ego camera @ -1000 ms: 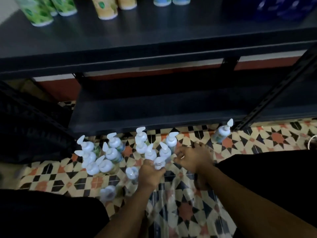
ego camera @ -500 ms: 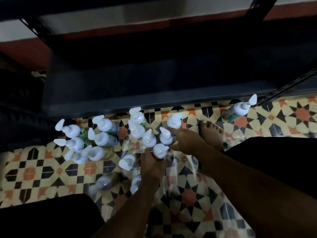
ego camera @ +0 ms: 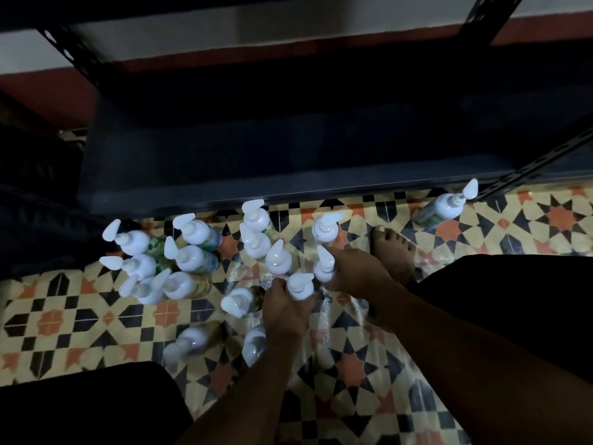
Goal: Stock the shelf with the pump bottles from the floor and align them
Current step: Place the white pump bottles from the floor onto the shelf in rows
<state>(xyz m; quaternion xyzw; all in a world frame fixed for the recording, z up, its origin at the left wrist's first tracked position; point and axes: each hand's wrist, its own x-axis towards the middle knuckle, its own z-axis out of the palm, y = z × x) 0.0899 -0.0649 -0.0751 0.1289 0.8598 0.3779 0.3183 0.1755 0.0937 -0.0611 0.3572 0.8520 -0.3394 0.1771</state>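
Note:
Several white-topped pump bottles stand clustered on the patterned tile floor in front of a dark metal shelf (ego camera: 288, 175). My left hand (ego camera: 285, 311) is wrapped around one pump bottle (ego camera: 299, 285) near the cluster's front. My right hand (ego camera: 356, 268) grips the neighbouring pump bottle (ego camera: 324, 264) just right of it. Both bottles stand upright among the others. A lone pump bottle (ego camera: 447, 207) stands apart at the right, by the shelf's upright post.
A bare foot (ego camera: 394, 252) rests on the tiles beside my right hand. Black-clad knees fill the lower left and right. A group of green-labelled bottles (ego camera: 160, 261) stands at the left. The low shelf board is dark and bare.
The view has tipped down from the upper shelf to the floor. Both hands have closed around bottles at the front of the cluster.

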